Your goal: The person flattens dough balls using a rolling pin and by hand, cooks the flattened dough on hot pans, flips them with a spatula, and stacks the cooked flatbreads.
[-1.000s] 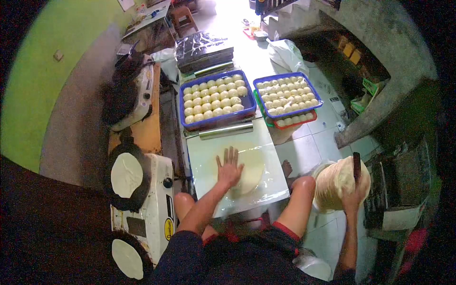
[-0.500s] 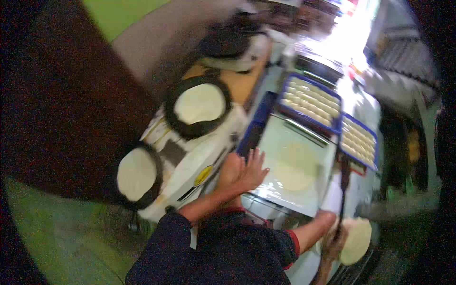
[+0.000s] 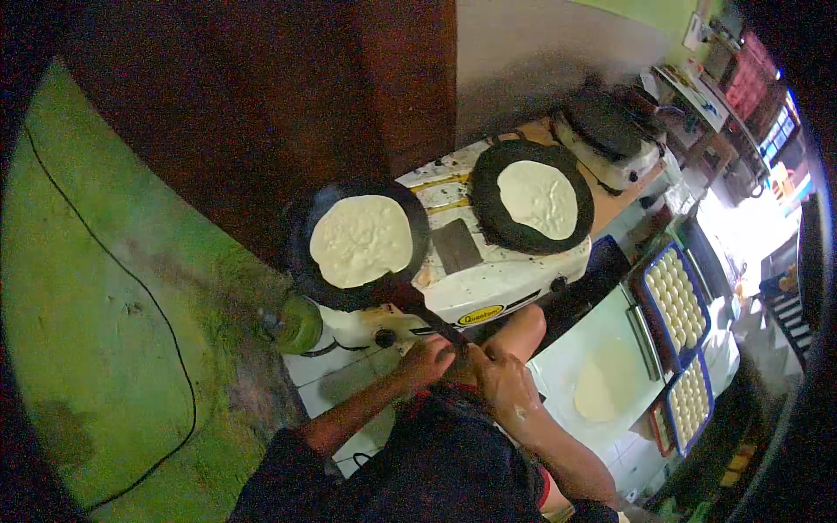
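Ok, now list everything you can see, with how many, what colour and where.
Flatbreads: 2, cream, one on each near pan
Near pans: 2, black, on the near stove
Near stove: 1, white, beside the brown panel
Far stove: 1, white, beyond the near one
Board: 1, whitish, right of the near stove
Dough sheet: 1, cream, on the board
Trays: 2, blue, beyond the board
Dough balls: many, cream, in the trays
Cable: 1, black, far left
Long tool: 1, dark, between near stove and hands
Left hand: 1, bare, beside the tool
Right hand: 1, bare, at the tool's end
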`<action>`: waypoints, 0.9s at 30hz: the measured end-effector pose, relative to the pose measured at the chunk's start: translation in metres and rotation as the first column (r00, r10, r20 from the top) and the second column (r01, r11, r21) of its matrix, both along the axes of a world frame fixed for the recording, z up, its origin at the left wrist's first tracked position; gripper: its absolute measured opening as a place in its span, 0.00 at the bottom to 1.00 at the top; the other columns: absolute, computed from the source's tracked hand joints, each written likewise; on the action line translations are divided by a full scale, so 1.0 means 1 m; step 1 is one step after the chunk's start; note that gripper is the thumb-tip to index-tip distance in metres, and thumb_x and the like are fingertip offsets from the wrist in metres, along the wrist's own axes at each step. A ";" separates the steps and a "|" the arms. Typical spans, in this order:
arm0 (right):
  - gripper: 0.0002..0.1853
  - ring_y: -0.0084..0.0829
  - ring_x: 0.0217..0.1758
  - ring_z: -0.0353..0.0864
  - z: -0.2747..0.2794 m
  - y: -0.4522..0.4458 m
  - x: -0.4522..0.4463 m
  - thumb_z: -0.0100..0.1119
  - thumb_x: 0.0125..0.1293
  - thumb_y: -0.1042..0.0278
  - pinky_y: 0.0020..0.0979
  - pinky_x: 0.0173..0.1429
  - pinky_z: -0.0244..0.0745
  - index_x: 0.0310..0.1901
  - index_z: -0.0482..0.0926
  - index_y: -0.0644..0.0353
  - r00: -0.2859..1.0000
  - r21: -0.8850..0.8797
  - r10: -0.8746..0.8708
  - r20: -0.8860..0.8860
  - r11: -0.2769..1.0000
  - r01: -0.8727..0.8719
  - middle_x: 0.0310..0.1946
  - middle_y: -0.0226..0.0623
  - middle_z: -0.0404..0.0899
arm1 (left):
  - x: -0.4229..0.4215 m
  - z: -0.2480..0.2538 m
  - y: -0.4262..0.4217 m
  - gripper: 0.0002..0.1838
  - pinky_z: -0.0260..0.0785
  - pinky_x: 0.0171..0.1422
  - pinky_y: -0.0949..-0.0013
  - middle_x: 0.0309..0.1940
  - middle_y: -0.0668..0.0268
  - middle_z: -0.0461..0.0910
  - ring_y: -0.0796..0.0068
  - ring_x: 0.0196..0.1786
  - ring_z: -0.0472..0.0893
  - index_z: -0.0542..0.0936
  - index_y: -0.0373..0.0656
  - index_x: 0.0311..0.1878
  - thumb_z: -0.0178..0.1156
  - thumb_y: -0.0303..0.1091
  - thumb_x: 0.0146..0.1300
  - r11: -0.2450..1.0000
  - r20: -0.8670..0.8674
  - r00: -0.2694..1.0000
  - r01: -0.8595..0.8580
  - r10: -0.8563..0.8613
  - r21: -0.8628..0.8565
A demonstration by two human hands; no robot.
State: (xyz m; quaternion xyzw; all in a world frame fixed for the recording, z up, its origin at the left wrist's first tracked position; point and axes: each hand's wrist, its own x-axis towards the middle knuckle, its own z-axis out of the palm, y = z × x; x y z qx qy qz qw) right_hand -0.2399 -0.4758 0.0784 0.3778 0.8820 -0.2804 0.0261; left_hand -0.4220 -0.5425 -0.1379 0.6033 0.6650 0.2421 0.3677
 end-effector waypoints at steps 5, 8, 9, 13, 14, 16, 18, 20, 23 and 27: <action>0.22 0.57 0.48 0.83 0.017 -0.007 -0.002 0.49 0.68 0.70 0.51 0.50 0.81 0.64 0.73 0.54 0.995 -0.031 0.081 0.064 0.996 -0.079 0.53 0.55 0.76 | -0.012 0.005 -0.041 0.20 0.69 0.68 0.53 0.55 0.47 0.80 0.49 0.61 0.79 0.78 0.35 0.58 0.60 0.40 0.69 0.984 0.037 0.998 -0.057 0.051 0.172; 0.24 0.56 0.45 0.84 0.034 -0.010 -0.001 0.52 0.66 0.75 0.50 0.49 0.80 0.64 0.74 0.52 0.992 -0.087 -0.002 0.124 0.996 0.013 0.48 0.52 0.77 | -0.008 -0.002 -0.051 0.20 0.70 0.68 0.54 0.56 0.47 0.80 0.48 0.61 0.79 0.79 0.36 0.58 0.59 0.39 0.69 0.987 0.144 0.983 -0.128 0.113 0.099; 0.24 0.57 0.46 0.83 0.017 -0.008 -0.002 0.52 0.66 0.75 0.49 0.49 0.79 0.64 0.74 0.52 0.990 -0.103 -0.053 0.134 0.992 0.067 0.48 0.52 0.76 | -0.007 -0.003 -0.051 0.20 0.69 0.68 0.52 0.56 0.48 0.80 0.48 0.61 0.78 0.78 0.37 0.58 0.59 0.40 0.70 0.994 0.151 0.986 -0.082 0.071 0.069; 0.22 0.57 0.47 0.82 -0.058 0.025 -0.040 0.50 0.68 0.72 0.48 0.50 0.79 0.63 0.74 0.55 0.996 0.144 0.045 -0.082 0.989 -0.033 0.47 0.51 0.77 | -0.014 0.010 -0.038 0.21 0.68 0.70 0.50 0.57 0.48 0.79 0.46 0.63 0.77 0.78 0.40 0.60 0.57 0.43 0.71 1.000 0.178 0.984 0.013 -0.015 0.015; 0.20 0.56 0.49 0.81 -0.063 0.035 -0.065 0.49 0.69 0.70 0.47 0.52 0.78 0.62 0.73 0.58 0.996 0.087 0.055 -0.070 0.995 -0.049 0.46 0.51 0.77 | -0.014 0.014 -0.035 0.21 0.68 0.70 0.50 0.57 0.48 0.79 0.47 0.64 0.77 0.78 0.40 0.60 0.57 0.44 0.71 1.000 0.186 0.982 0.021 -0.023 0.009; 0.19 0.54 0.50 0.81 -0.095 0.050 -0.123 0.50 0.70 0.68 0.46 0.55 0.77 0.60 0.74 0.62 0.963 -0.097 0.029 -0.269 0.994 -0.057 0.45 0.52 0.79 | -0.011 0.016 -0.029 0.20 0.69 0.68 0.52 0.56 0.47 0.80 0.48 0.61 0.78 0.79 0.37 0.58 0.58 0.41 0.70 0.998 0.159 0.987 0.027 -0.035 0.053; 0.17 0.53 0.50 0.81 -0.118 0.060 -0.161 0.55 0.69 0.69 0.44 0.57 0.76 0.58 0.76 0.64 0.864 -0.125 0.057 -0.501 0.983 -0.137 0.46 0.53 0.81 | -0.008 0.018 -0.028 0.20 0.70 0.67 0.54 0.55 0.47 0.81 0.49 0.60 0.79 0.80 0.37 0.57 0.59 0.40 0.69 0.993 0.141 0.989 0.038 -0.054 0.113; 0.16 0.51 0.51 0.81 -0.113 0.071 -0.185 0.58 0.68 0.71 0.43 0.57 0.77 0.56 0.78 0.64 0.799 0.077 0.240 -0.552 0.968 -0.237 0.46 0.53 0.82 | -0.008 0.024 -0.031 0.19 0.70 0.67 0.54 0.55 0.48 0.81 0.49 0.60 0.79 0.80 0.37 0.57 0.58 0.40 0.69 0.980 0.133 0.988 0.046 -0.072 0.194; 0.16 0.51 0.51 0.83 -0.071 0.086 -0.178 0.62 0.66 0.73 0.44 0.55 0.78 0.54 0.80 0.64 0.736 -0.046 0.115 -0.667 0.980 -0.196 0.46 0.52 0.84 | -0.013 0.026 -0.036 0.20 0.71 0.66 0.53 0.56 0.52 0.81 0.50 0.60 0.79 0.79 0.40 0.58 0.59 0.42 0.69 0.991 0.098 0.995 -0.004 -0.009 0.134; 0.15 0.53 0.49 0.83 -0.062 0.094 -0.161 0.61 0.66 0.71 0.46 0.54 0.78 0.54 0.80 0.63 0.797 0.039 0.173 -0.578 0.982 -0.185 0.44 0.53 0.84 | -0.020 0.050 -0.026 0.19 0.73 0.63 0.53 0.52 0.52 0.83 0.52 0.56 0.82 0.80 0.41 0.56 0.60 0.43 0.68 0.977 0.108 0.979 0.159 -0.175 0.142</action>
